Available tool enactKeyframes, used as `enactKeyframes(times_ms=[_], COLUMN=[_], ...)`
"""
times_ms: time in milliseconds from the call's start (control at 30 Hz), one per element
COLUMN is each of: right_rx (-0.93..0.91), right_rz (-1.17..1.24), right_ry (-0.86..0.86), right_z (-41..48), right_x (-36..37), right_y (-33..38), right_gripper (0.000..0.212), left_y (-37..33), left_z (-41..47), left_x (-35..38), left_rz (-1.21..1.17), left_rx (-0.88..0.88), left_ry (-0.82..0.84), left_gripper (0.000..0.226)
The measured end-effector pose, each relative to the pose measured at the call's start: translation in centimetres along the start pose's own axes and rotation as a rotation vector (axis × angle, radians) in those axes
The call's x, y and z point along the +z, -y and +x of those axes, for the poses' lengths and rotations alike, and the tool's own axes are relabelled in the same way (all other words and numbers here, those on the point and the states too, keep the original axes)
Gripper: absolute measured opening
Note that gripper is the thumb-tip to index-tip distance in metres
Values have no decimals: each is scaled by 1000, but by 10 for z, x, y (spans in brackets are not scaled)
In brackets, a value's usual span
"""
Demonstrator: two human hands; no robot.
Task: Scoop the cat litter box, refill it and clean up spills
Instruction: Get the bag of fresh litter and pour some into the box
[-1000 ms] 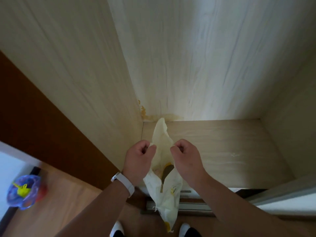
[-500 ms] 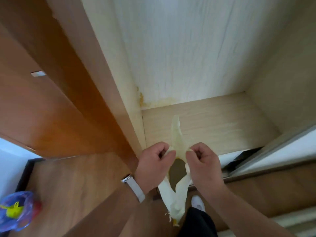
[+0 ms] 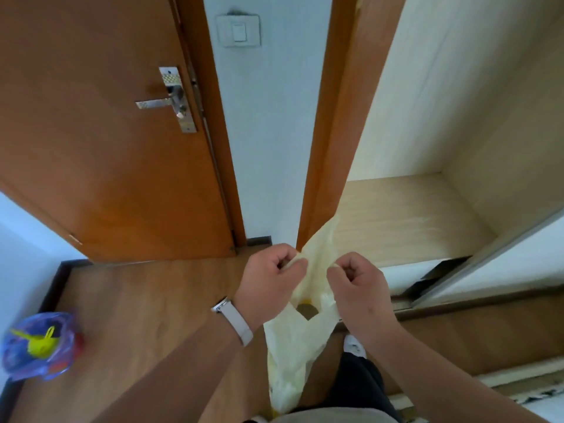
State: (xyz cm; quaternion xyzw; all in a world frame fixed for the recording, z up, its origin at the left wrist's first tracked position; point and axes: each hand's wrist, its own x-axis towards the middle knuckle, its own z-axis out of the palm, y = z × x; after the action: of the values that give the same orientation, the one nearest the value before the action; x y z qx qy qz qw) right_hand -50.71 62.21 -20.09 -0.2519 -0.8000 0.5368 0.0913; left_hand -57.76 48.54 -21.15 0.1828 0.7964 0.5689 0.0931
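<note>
A thin pale yellow plastic bag (image 3: 294,340) hangs in front of me at the lower middle of the head view. My left hand (image 3: 268,282) pinches its top edge on the left, and my right hand (image 3: 357,285) pinches the top edge on the right. Both fists are curled, close together, with a strip of bag sticking up between them. The bag's handle hole shows just under my hands. No litter box is in view.
A brown door (image 3: 106,141) with a metal handle (image 3: 166,100) stands left. An open light-wood cabinet (image 3: 406,215) is right, behind a sliding door rail (image 3: 488,261). A blue bag with a yellow scoop (image 3: 39,343) sits on the wood floor (image 3: 146,303) at lower left.
My view has swung left and up, from the cabinet interior to the door and wall. My hands kept pinching the bag's top edge and stayed close together.
</note>
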Motion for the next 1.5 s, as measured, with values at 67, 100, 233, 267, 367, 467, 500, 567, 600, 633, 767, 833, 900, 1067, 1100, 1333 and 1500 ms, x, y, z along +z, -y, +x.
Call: enactKeyframes(times_ms=[67, 100, 233, 267, 367, 467, 500, 567, 600, 633, 767, 833, 900, 1067, 1100, 1333, 1500], right_rx=[-15, -22, -48, -62, -110, -180, -209, -256, -275, -292, -345, -379, -404, -405, -417, -538, -666], right_rz=[-4, -16, -47, -59, -104, -132, -140, -161, -170, -173, -155, -120, -99, -58, -59, -87, -152], right_ry=[54, 83, 177, 196, 276, 372, 412, 498, 539, 582, 764, 867, 968, 1229, 1271, 1553, 1719], right_z=[-11, -16, -29, -31, -36, -40, -41, -43, -45, -46, -44, -41, -40, -46, -49, -109, -173], right_x=[15, 24, 55, 63, 89, 115, 124, 144, 154, 165, 217, 244, 271, 338, 352, 418, 446], right_y=[6, 9, 22, 25, 37, 49, 53, 61, 65, 70, 87, 95, 106, 135, 139, 155, 157], right_gripper=[15, 15, 14, 14, 15, 15, 15, 14, 14, 14, 13, 12, 12, 14, 16, 17, 10], left_y=[5, 8, 19, 22, 29, 35, 38, 45, 49, 53, 68, 75, 80, 83, 83, 78, 80], left_z=[-11, -18, -43, -49, -66, -82, -87, -99, -105, -110, -132, -140, -147, -161, -165, -228, -288], left_x=[-16, -24, -59, -68, -93, -119, -127, -144, -151, -159, -193, -210, -225, -261, -267, -289, -284], left_rz=[1, 1, -4, 1, 21, 13, 14, 31, 39, 39, 22, 2, -29, -32, -34, -32, 118], left_rx=[-25, -38, -103, -123, -178, -257, -279, -323, -344, -371, -491, -536, -580, -660, -667, -766, -861], left_ry=[-30, -48, -150, -177, -268, -365, -402, -495, -547, -596, -743, -828, -922, -1195, -1258, -1649, -1761], left_gripper=[44, 44, 40, 37, 34, 32, 29, 28, 29, 30, 30, 30, 27, 27, 28, 28, 26])
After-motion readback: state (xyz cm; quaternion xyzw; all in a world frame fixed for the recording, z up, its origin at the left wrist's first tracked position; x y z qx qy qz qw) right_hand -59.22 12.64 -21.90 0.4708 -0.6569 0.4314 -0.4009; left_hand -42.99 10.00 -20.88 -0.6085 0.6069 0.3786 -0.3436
